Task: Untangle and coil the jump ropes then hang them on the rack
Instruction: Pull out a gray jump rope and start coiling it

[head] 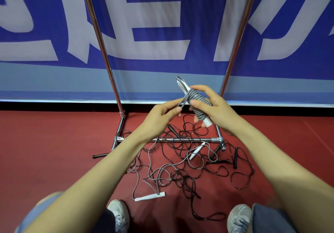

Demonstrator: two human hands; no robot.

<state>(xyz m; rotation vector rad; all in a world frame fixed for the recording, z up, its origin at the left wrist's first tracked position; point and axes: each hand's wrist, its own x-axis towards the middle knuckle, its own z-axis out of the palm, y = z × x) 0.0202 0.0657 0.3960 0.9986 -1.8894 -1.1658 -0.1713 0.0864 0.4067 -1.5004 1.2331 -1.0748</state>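
The step in hand is the coiling of one rope. The right hand (218, 110), just right of the picture's centre, is curled round a grey jump rope (197, 101) wound in tight turns about its paired white handles (207, 123). The bundle tilts from eleven o'clock to five o'clock, with a small loop of rope standing out at its upper end. The left hand (160, 114), at nine o'clock of the bundle, pinches the rope's loose run between thumb and fingertips, and the run stretches straight to the coil. Little rope looks left to wind, so I judge this coil near its finish.

The next move, as I read it, calls for locking that last run under a turn so the coil cannot spring open. The bundle then has to go up to the rack (101, 43), whose chrome uprights rise at eleven and one o'clock; its hanging bar is out of view.

On the red floor (54, 151), at six o'clock of the hands, lies the tangle (180, 169) of black and grey ropes, draped across the rack's base bar. That heap is unsorted, so most of the task remains.
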